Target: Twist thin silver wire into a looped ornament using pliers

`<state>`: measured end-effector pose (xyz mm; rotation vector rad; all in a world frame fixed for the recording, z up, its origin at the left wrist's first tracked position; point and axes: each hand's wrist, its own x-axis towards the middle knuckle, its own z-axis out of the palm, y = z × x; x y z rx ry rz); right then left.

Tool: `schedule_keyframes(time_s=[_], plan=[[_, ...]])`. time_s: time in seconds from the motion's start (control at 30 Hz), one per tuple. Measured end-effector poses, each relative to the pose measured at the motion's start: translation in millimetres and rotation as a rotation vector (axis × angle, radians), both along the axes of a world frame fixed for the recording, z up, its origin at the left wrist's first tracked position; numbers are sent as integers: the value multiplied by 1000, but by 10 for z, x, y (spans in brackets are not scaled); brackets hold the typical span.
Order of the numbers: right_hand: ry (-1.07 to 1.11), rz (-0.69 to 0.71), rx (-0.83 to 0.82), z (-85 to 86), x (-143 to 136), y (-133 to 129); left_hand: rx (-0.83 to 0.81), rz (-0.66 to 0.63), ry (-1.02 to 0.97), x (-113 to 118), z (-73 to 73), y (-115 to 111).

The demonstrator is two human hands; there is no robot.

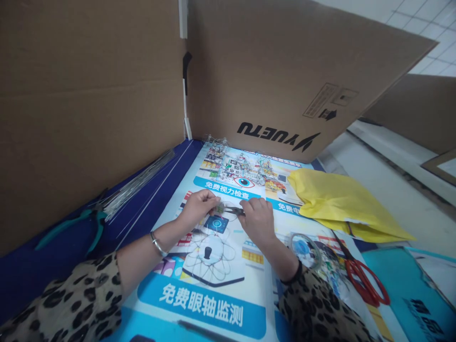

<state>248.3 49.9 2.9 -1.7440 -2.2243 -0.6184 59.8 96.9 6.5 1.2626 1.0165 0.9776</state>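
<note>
In the middle of the view, my left hand pinches a piece of thin wire between thumb and fingers. My right hand is closed around small dark-jawed pliers, whose tips point left and meet the wire at my left fingertips. Their handles are hidden inside my palm. Below both hands, a flower-like set of thin wire loops lies on the printed poster. Farther back, a tangle of bent wire pieces rests near the cardboard.
Tall cardboard panels enclose the back and left. At left lie teal-handled pliers and a bundle of straight wires. To the right are a yellow bag, red-handled scissors and a clear tape roll.
</note>
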Motion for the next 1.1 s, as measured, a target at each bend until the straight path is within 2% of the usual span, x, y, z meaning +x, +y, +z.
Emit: schedule_keyframes(time_s=[0.17,0.8,1.1], plan=[[-96,77,27,33,-73,-39,-36,28,-13,22,-2,-11],[-142,82,18,2,-125,-30,-9,24,103,73,-65,-23],[-146,85,24,-4,-121,-27,-12,16,131,68,-51,-30]])
